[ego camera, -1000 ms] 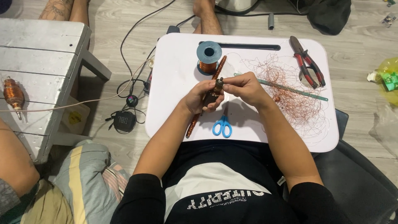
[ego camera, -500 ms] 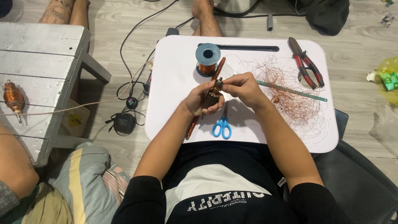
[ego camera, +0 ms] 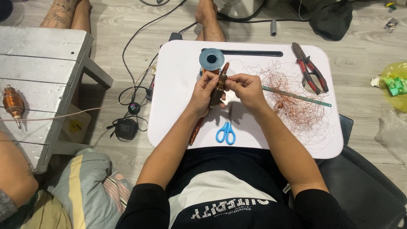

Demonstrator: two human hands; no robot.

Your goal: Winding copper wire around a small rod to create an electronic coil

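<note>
both hands closed on one long copper-wound rotor [ego camera: 220, 87], held tilted above the middle of the white worktop [ego camera: 178, 85]. left hand [ego camera: 202, 94] wraps the lower part of the winding, grip narrow and full around it. right hand [ego camera: 245, 88] pinches at the upper part with thumb and fingertips, also a holding grip. top end of the rotor points toward a blue spool [ego camera: 211, 59] standing just behind the hands; lower shaft end [ego camera: 196, 130] runs down-left past the left wrist, over the worktop.

blue-handled scissors [ego camera: 226, 132] lie flat on the worktop just below the hands, apart from them. loose tangle of thin copper wire [ego camera: 296, 106] spreads right of the right hand, reaching the worktop's right part. a thin green-grey blade [ego camera: 296, 96] lies across the tangle, slanting down to the right. red-handled pliers [ego camera: 310, 70] lie at the far right corner, well apart from the hands. a dark slot [ego camera: 250, 53] runs along the far edge.

off the worktop: grey wooden bench [ego camera: 42, 55] at left, with a second copper-wound rotor [ego camera: 13, 104] lying on it; a pale cord [ego camera: 85, 111] runs from it toward the worktop. small black device with display [ego camera: 126, 128] and black cables on the floor between bench and worktop. another person's bare feet [ego camera: 207, 17] on the floor beyond the far edge.
</note>
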